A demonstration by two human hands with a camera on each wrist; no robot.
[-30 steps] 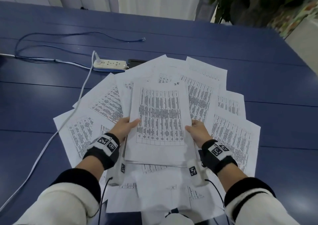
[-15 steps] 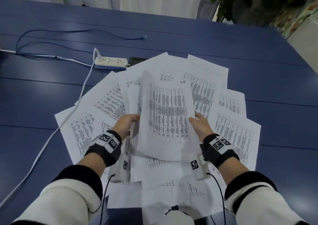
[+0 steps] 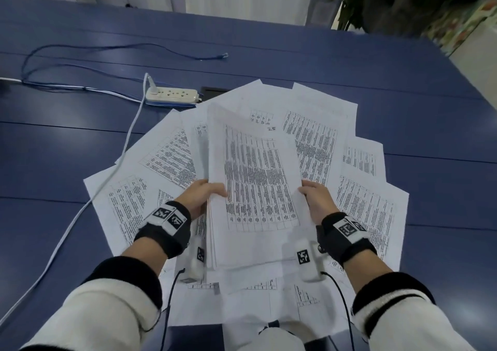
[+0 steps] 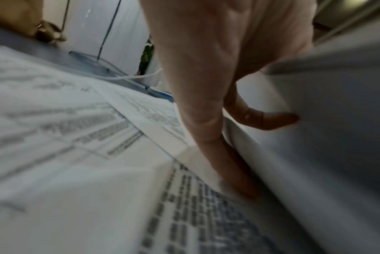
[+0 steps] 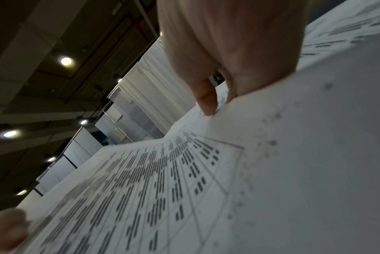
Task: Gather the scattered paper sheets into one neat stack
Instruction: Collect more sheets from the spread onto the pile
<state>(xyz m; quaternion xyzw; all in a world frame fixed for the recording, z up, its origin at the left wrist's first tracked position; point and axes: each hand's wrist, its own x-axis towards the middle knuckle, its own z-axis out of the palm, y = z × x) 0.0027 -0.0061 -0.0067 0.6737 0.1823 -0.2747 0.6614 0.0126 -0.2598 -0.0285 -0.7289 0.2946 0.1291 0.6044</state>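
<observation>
A stack of printed sheets (image 3: 255,189) is raised above the table, tilted up toward me, held at both long sides. My left hand (image 3: 207,194) grips its left edge, thumb on top and fingers (image 4: 271,120) curled under the stack's underside (image 4: 326,120). My right hand (image 3: 314,197) pinches the right edge; in the right wrist view its thumb (image 5: 206,101) presses on the printed top sheet (image 5: 162,189). Many more printed sheets (image 3: 365,211) lie fanned out on the blue table (image 3: 53,162) under and around the stack.
A white power strip (image 3: 172,95) with a white cord (image 3: 107,184) lies at the back left, its cord crossing the leftmost sheets. A thin blue cable (image 3: 107,48) loops farther back. A dark square inset (image 3: 213,91) sits beside the strip. A plant (image 3: 403,1) stands beyond the table.
The stack has been lifted off the spread sheets and tipped up, its far end rising and its left edge coming into view. Both hands kept their hold on its sides.
</observation>
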